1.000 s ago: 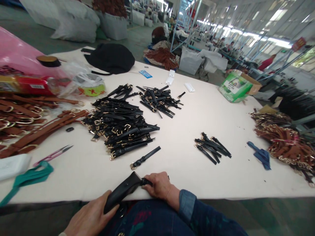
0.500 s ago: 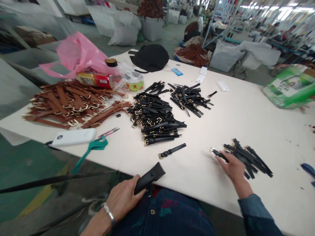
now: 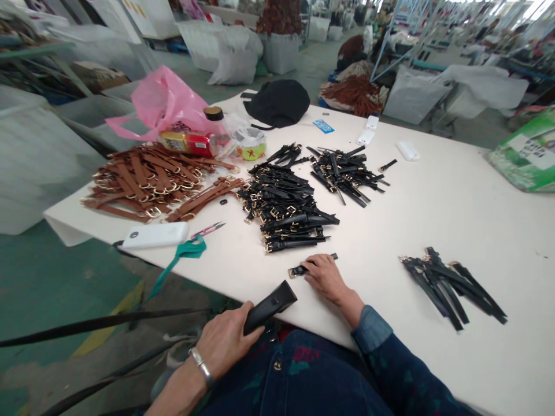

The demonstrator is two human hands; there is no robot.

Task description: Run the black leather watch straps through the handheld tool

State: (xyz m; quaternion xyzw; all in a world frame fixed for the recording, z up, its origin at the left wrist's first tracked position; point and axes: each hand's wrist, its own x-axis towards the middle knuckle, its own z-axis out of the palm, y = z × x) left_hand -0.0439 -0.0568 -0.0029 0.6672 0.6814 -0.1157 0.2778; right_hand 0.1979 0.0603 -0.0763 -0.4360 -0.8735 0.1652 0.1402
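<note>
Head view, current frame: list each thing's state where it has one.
Left hand: gripping black object
Black object: held, tilted
Right hand: fingers on single black strap; grip unclear
Single black strap: partly hidden, buckle showing
Largest black strap pile: loosely heaped
Brown straps: heaped
Pink-handled snips: lying down, open or shut unclear
Teal strip: hanging off the table

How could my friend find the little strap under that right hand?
On the pale table, find the big heap of black straps in the picture's middle. Just below that is the right hand. The strap lies under it, gold buckle and far tip poking out, the only strap with a hand on it.
</note>
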